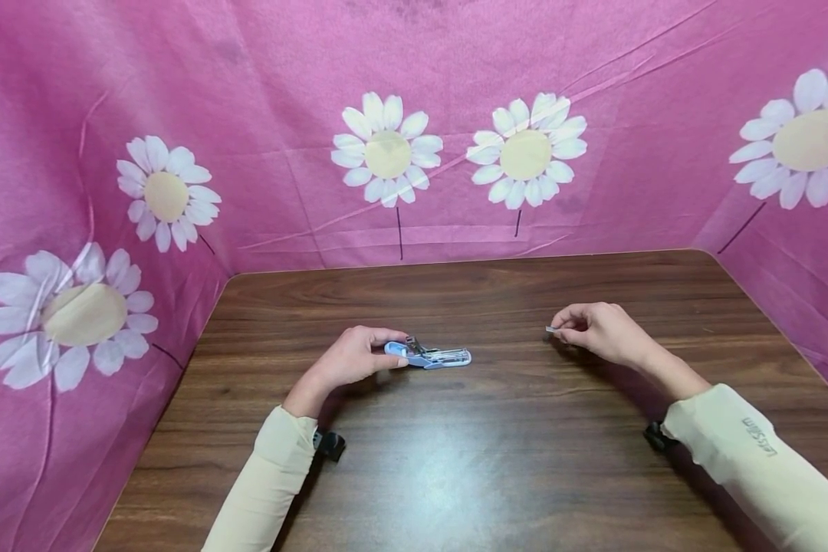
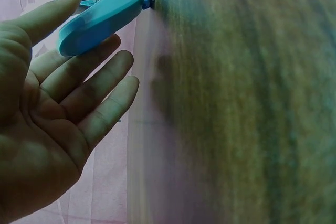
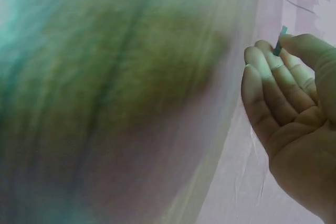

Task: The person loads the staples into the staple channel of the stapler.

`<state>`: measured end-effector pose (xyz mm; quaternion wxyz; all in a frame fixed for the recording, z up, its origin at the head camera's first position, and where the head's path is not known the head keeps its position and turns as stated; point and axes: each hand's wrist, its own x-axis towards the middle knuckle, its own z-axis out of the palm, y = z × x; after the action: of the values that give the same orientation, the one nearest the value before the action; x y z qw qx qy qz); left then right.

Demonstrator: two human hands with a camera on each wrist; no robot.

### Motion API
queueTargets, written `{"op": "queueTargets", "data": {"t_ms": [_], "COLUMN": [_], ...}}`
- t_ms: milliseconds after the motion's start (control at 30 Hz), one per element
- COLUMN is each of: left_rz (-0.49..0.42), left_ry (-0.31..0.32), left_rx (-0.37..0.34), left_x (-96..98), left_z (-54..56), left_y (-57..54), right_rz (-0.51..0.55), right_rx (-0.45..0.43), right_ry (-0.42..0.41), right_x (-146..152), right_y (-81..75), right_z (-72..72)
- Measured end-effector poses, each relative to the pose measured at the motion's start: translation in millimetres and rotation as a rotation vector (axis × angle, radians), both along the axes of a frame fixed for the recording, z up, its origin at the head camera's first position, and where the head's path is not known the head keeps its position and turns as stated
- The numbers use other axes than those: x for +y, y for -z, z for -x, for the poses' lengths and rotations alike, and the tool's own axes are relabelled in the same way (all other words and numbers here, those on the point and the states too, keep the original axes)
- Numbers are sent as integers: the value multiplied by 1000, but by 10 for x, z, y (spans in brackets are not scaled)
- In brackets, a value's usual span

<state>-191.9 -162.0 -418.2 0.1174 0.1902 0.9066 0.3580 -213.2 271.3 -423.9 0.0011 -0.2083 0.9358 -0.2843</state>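
Note:
A light blue stapler (image 1: 448,358) lies near the middle of the wooden table, opened up so its metal inside shows. My left hand (image 1: 348,357) pinches its left end between thumb and fingers. From the left wrist view, the smooth blue casing (image 2: 107,17) sits between the thumb and the fingers, with the lower fingers spread loosely. Off to the right, my right hand (image 1: 602,331) holds a short grey strip of staples (image 1: 550,330) above the table. The right wrist view shows this small strip (image 3: 280,41) between thumb and fingertips.
The brown wooden table (image 1: 441,429) stretches under both hands. Pink cloth (image 1: 276,169) printed with large white flowers hangs along its back and sides. Black wrist devices (image 1: 331,445) sit under the cream sleeves.

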Motion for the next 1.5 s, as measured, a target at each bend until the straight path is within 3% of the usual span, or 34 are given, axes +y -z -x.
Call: {"op": "queueTargets", "data": {"t_ms": [400,700,1000,1300,1500], "left_rz": [5,7,22,47,51], "left_ry": [10,45,42,54,50], "left_rx": [-3,-7,-21,12,22], "left_x": [2,14,13,27,39], "left_z": [-16,-7,17,27,32], "left_y": [-30,-25,-20,-15,-17], "right_rz": [130,179,123,102,104], "right_rx": [-20,-22,1,68,61], "right_ry": [100,66,39,18,9], "right_x": [-50,-156,-273,-365,-408], "right_y": [-190,-240,-233,-241,-244], "right_z": [-22,-21,11,37,38]}}
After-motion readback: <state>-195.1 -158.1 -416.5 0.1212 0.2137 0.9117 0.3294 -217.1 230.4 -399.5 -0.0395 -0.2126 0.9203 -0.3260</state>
